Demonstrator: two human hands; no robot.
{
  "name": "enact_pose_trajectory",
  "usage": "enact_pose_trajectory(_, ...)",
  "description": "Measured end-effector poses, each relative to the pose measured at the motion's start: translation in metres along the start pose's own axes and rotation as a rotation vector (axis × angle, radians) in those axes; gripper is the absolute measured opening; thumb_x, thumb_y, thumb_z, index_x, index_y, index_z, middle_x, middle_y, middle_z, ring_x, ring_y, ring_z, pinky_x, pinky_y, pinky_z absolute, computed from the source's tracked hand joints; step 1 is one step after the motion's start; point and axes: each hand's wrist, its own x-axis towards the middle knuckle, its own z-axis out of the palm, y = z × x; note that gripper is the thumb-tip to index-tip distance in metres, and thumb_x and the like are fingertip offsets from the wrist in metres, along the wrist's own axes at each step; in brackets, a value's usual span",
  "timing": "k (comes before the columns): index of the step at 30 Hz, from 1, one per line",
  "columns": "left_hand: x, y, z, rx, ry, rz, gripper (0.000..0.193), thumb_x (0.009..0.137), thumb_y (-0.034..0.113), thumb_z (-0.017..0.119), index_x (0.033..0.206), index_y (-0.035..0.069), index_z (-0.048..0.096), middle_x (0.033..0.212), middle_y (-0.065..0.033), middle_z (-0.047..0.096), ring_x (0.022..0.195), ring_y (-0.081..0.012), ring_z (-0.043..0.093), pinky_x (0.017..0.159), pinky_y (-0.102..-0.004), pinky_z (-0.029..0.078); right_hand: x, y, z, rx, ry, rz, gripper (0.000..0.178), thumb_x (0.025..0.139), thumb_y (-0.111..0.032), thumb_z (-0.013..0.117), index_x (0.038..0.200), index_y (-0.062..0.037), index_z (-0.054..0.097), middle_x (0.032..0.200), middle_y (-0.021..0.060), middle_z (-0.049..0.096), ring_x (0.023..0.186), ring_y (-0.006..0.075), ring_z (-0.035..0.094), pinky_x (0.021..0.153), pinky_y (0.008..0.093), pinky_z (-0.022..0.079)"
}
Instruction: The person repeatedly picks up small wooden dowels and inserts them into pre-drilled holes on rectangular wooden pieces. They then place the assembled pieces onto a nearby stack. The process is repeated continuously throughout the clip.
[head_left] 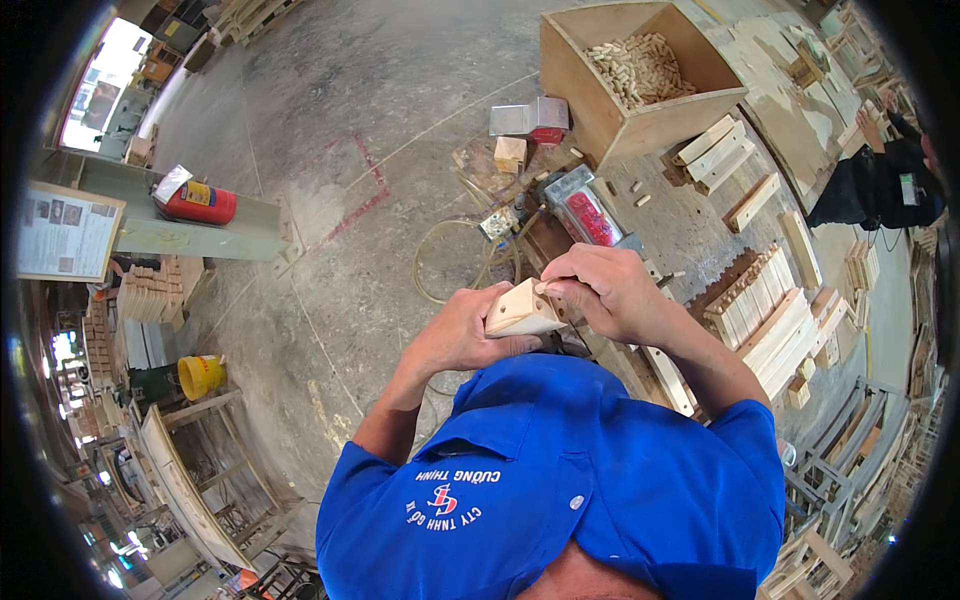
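Observation:
My left hand (455, 330) is wrapped around a pale wooden block (522, 312) in front of my chest, and round drilled holes show in its faces. At the block's far right edge, my right hand (612, 294) pinches a small wooden dowel (541, 288) between thumb and forefinger, against the block. The fingers partly cover the dowel, so how deep it sits in a hole cannot be told. Just beyond my hands stands a grey metal device with a red panel (592, 215).
A plywood bin (650, 130) holds many loose dowels (640, 70). Wooden pieces (765, 300) lie in rows at right. A coiled hose (430, 262) rests on the floor. At left are a fire extinguisher (205, 203) and yellow bucket (202, 376). Another person (870, 185) works at far right.

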Motion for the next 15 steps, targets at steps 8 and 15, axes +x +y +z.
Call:
enact_pose_trajectory(8,-0.001,0.017,0.003,0.136,-0.042,-0.001,0.058,0.084,0.041,0.091,0.124,0.004,0.069,0.099,-0.0203,0.078,0.093,-0.0419,0.076,0.080,-0.0467,0.059,-0.014,0.002,-0.006,-0.157,-0.091,-0.044,0.013,0.100,-0.015,0.074,0.103,-0.0049,0.067,0.087,0.0124,0.066,0.078,0.0352,0.071,0.067,0.0454,0.058)
enact_pose_trajectory(15,-0.002,0.019,0.011,0.204,-0.033,-0.002,0.060,0.086,0.045,0.087,0.125,0.005,0.067,0.092,-0.0221,0.076,0.088,-0.0453,0.074,0.077,-0.0504,0.057,-0.021,0.005,0.000,-0.080,-0.048,-0.027,0.013,0.100,-0.015,0.073,0.101,-0.0038,0.066,0.091,0.0134,0.069,0.080,0.0363,0.071,0.070,0.0455,0.058)
